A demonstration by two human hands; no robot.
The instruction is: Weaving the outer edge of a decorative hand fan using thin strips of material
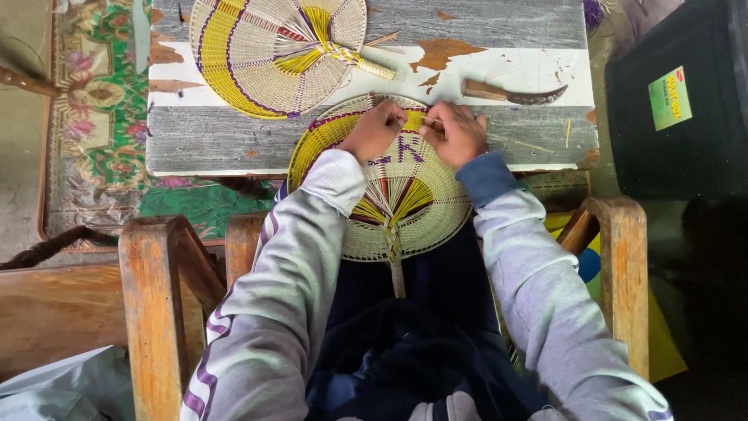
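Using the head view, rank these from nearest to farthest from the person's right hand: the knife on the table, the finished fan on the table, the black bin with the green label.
From the right hand:
1. Knife, just above and right, on the table.
2. Finished fan, up and left, on the table.
3. Black bin, far right, off the table.

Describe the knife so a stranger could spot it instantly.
Start at the grey-and-white peeling wooden table. On its white band, just beyond the right hand, lies the knife. Unlike the woven fans nearby, it is small, dark-bladed and curved, with a brown wooden handle.
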